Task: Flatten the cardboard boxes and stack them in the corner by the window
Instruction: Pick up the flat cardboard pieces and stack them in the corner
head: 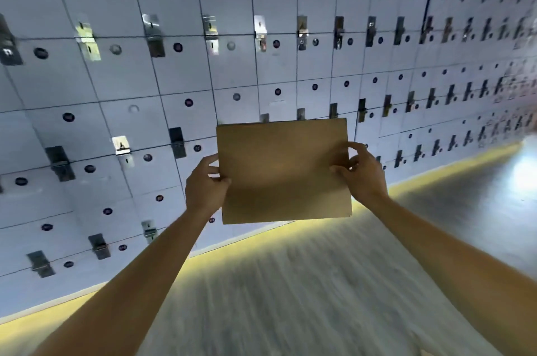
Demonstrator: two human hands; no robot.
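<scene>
1. now the cardboard box (283,171), seemingly already flat, is held up in mid-air in front of a wall of lockers (180,70), above the floor (290,283).
2. left hand (205,185) grips its left edge, thumb on the near face; right hand (363,172) pinches the right edge, fingers curled round it.
3. its long axis runs side to side between the hands, both about equally near.
4. no window corner or stack shows; my guess is carrying comes next.

Head view looks forward-down, near the lockers (180,70).
</scene>
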